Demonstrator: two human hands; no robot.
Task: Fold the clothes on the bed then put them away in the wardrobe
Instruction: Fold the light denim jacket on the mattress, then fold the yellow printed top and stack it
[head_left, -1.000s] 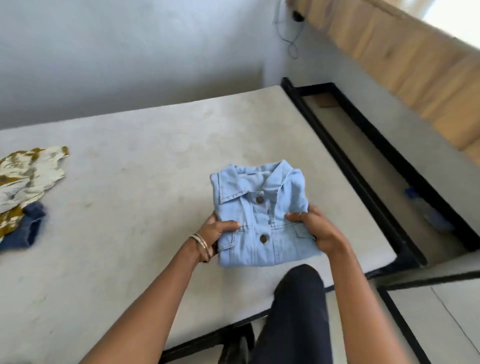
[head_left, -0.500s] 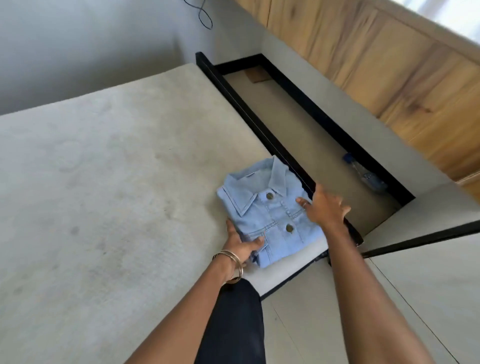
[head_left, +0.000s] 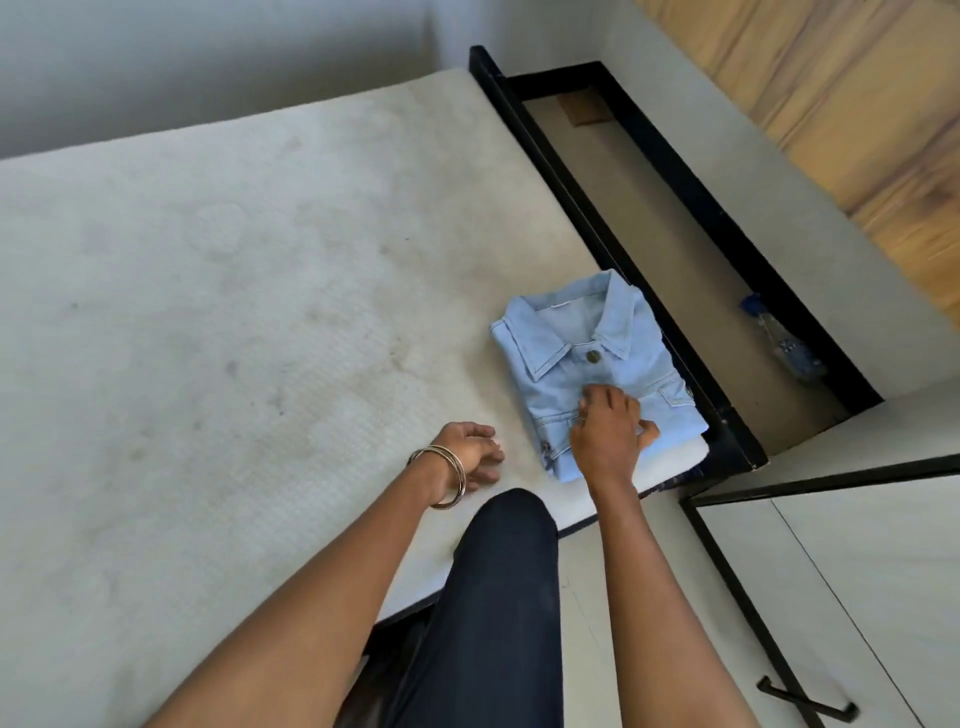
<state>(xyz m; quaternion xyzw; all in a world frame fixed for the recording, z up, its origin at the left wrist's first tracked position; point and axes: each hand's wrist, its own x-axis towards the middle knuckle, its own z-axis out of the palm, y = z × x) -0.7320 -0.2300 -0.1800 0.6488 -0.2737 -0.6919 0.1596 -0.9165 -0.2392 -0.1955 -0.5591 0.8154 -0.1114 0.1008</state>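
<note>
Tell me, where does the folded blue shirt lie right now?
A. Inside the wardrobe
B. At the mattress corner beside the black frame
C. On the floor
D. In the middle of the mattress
B: the shirt lies at the mattress corner, against the black frame, under the right hand.

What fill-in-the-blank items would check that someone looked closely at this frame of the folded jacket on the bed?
1. The folded denim jacket lies near the ____ corner of the mattress.
2. The ____ hand rests on the jacket.
3. The left hand, wearing ____ at the wrist, touches only the mattress.
4. A plastic ____ lies in the bed frame's gap.

Missing words: near right; right; bangles; bottle
</note>
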